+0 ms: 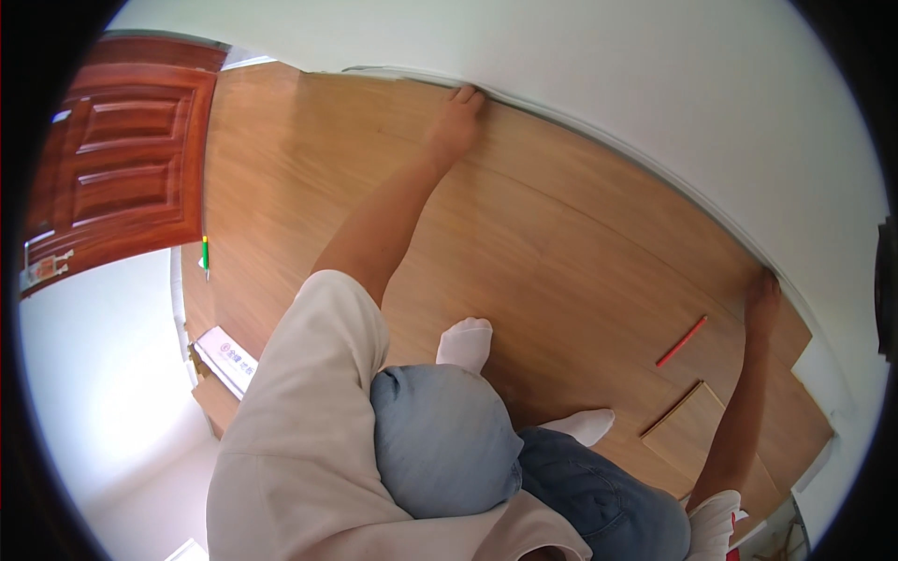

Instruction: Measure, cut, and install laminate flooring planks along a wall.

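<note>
The left hand (456,122) lies flat, fingers spread and holding nothing, pressing on the far edge of a long light-brown wooden laminate floor plank (561,187) where it meets the white wall (655,84). The right hand (762,299) presses on the same plank's edge further along the wall; whether its fingers are spread or curled cannot be told. A red pencil (681,340) lies on the floor near the right forearm, beside a short loose plank offcut (687,430). A reddish-brown panelled door (122,159) stands well apart at left.
</note>
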Demonstrator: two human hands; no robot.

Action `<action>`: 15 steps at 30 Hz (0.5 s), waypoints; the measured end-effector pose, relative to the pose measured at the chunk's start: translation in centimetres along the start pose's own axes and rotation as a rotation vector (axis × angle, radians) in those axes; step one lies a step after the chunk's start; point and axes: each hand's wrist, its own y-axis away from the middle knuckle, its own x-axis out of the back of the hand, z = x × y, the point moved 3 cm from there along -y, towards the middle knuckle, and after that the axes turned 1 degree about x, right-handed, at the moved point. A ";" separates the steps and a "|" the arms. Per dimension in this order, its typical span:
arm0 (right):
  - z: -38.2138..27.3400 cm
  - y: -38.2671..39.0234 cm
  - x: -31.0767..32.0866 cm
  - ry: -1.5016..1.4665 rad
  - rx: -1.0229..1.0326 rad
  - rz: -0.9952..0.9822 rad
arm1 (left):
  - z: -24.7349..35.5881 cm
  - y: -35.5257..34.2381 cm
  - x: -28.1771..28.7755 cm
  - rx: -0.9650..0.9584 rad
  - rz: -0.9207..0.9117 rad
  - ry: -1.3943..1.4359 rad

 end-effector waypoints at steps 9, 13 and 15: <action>-3.4 -1.0 0.1 -0.073 0.018 -0.082 | -2.1 1.3 -0.3 -0.085 0.042 -0.027; -1.7 -1.1 2.2 -0.141 -0.005 -0.095 | 1.5 0.7 -0.6 0.010 0.018 0.082; -3.8 -1.8 2.3 -0.141 -0.068 -0.137 | 0.8 0.5 0.0 0.091 -0.091 -0.011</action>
